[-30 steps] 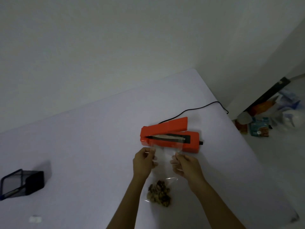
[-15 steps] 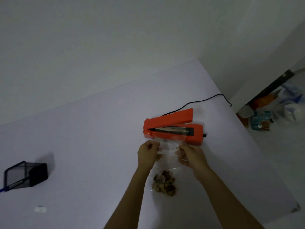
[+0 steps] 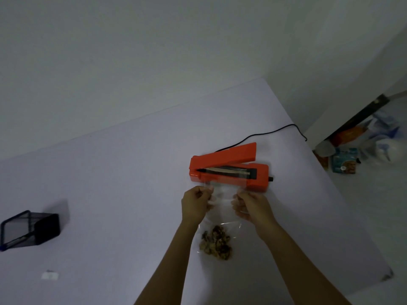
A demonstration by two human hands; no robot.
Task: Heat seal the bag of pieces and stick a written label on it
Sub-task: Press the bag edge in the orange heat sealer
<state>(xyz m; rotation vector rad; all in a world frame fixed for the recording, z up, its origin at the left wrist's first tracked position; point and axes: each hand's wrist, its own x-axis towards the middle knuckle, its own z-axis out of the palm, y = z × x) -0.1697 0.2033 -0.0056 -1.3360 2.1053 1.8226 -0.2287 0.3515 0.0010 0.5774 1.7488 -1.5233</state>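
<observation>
A black mesh box (image 3: 33, 230) lies tipped over at the far left of the white counter (image 3: 123, 172). Colourful packets (image 3: 344, 164) sit on the floor at the right.

Orange sealer (image 3: 229, 167), clear bag (image 3: 222, 194), brown pieces (image 3: 217, 243), black cord (image 3: 271, 134)

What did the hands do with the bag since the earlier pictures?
Little changed: both hands, left and right, keep pinching the clear bag's open top, which still lies against the front of the orange sealer. The sealer's arm stays raised. The pieces stay bunched at the bag's bottom.
</observation>
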